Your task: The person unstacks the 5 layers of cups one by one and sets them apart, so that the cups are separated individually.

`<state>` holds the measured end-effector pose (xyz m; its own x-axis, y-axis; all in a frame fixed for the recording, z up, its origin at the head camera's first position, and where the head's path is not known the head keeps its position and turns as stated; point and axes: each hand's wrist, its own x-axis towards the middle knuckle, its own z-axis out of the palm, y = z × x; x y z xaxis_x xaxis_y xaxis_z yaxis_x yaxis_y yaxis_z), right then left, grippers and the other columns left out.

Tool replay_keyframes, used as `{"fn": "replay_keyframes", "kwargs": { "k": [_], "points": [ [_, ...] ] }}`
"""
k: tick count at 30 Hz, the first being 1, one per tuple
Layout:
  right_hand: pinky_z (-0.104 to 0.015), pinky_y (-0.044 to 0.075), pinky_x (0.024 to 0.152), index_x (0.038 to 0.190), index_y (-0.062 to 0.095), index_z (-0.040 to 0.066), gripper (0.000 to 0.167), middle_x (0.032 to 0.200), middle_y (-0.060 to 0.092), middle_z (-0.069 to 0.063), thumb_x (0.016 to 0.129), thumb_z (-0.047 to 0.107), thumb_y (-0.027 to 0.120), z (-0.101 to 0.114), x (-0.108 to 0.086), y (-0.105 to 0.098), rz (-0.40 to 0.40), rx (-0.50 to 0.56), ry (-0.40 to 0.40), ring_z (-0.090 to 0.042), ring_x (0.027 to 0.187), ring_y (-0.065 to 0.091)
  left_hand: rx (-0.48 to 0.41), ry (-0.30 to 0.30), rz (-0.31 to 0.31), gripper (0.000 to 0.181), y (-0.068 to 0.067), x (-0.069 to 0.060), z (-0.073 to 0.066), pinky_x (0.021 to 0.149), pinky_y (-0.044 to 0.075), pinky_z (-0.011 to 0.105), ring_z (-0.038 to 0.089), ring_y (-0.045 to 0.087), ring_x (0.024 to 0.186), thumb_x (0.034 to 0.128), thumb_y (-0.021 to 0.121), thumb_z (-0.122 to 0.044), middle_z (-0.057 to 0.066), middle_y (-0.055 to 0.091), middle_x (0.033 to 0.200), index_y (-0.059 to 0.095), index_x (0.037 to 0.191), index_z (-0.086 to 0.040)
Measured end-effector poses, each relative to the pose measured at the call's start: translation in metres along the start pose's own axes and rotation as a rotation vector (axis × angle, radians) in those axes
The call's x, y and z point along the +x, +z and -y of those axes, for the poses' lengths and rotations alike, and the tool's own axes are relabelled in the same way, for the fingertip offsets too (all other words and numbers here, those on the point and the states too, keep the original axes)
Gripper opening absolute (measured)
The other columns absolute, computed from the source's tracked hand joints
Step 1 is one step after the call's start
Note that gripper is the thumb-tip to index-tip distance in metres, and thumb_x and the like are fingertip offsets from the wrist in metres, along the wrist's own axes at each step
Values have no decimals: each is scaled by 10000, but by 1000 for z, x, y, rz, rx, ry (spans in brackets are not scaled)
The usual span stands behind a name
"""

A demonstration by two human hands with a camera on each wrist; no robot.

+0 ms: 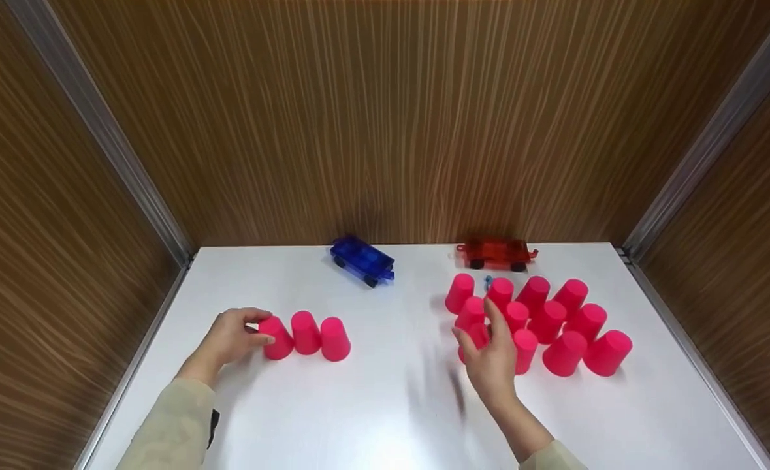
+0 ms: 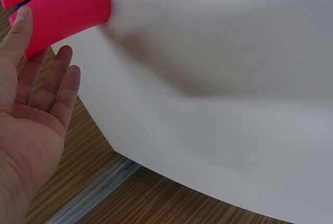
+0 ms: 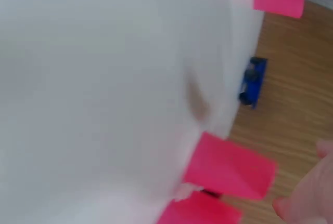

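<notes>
Three pink cups stand upside down in a row on the left, and my left hand (image 1: 231, 336) pinches the leftmost cup (image 1: 276, 339) near its top. In the left wrist view the thumb lies against that cup (image 2: 73, 13), while the other fingers of the left hand (image 2: 36, 109) are partly behind it. Over the near left side of a larger group of upside-down pink cups (image 1: 546, 321) hovers my right hand (image 1: 492, 365), thumb and fingers spread. It hides part of a cup (image 1: 473, 346) behind it. The right wrist view is blurred, with the hand (image 3: 309, 193) apart from a cup (image 3: 229, 167).
A blue toy car base (image 1: 363, 261) and a red one (image 1: 497, 253) stand along the back of the white table (image 1: 385, 405). Behind the right cups a small blue object (image 1: 488, 282) is partly visible. Wood-grain walls (image 1: 385, 124) enclose the table at the back and sides.
</notes>
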<state>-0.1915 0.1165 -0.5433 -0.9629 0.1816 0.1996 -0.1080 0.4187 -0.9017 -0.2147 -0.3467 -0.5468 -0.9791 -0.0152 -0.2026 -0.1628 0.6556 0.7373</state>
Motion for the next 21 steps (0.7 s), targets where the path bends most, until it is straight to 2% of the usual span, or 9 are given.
{"fn": "replay_keyframes", "kwargs": {
  "k": [3, 7, 13, 16, 21],
  "points": [
    [-523, 510, 1093, 1609, 420, 172, 809, 1590, 489, -70, 924, 193, 851, 14, 5, 16, 31, 32, -45, -314, 1470, 459, 7, 20, 0, 551, 0, 3, 0, 948, 603, 432, 332, 676, 1124, 889, 882, -142, 171, 677, 1302, 681, 1394, -51],
    [-503, 441, 1167, 1572, 484, 135, 750, 1537, 568, -90, 923, 189, 857, 28, 10, 49, 100, 67, -106, -299, 1430, 527, 8, 28, -5, 549, 0, 5, -2, 947, 604, 435, 319, 683, 1111, 886, 885, -136, 164, 683, 1299, 685, 1390, -48],
    [-546, 471, 1131, 1497, 562, 40, 684, 1413, 649, -199, 896, 144, 873, 36, 6, 107, 212, 64, -160, -388, 1342, 590, -8, 5, -5, 549, 1, 6, -2, 945, 607, 418, 297, 681, 1119, 887, 885, -148, 147, 671, 1318, 687, 1394, -71],
    [-573, 471, 1122, 1498, 564, 39, 690, 1412, 642, -208, 892, 147, 876, 38, 1, 134, 301, 75, -129, -413, 1344, 576, -14, -8, -7, 549, 1, 5, -1, 949, 605, 414, 307, 671, 1128, 891, 882, -149, 151, 663, 1329, 686, 1400, -82],
    [-579, 449, 1145, 1546, 529, 90, 720, 1493, 581, -183, 913, 171, 863, 40, -10, 170, 438, 98, -4, -414, 1402, 512, -18, -9, -22, 531, 1, 1, 3, 946, 604, 418, 305, 674, 1117, 891, 880, -135, 142, 669, 1317, 697, 1387, -87]
  ]
}}
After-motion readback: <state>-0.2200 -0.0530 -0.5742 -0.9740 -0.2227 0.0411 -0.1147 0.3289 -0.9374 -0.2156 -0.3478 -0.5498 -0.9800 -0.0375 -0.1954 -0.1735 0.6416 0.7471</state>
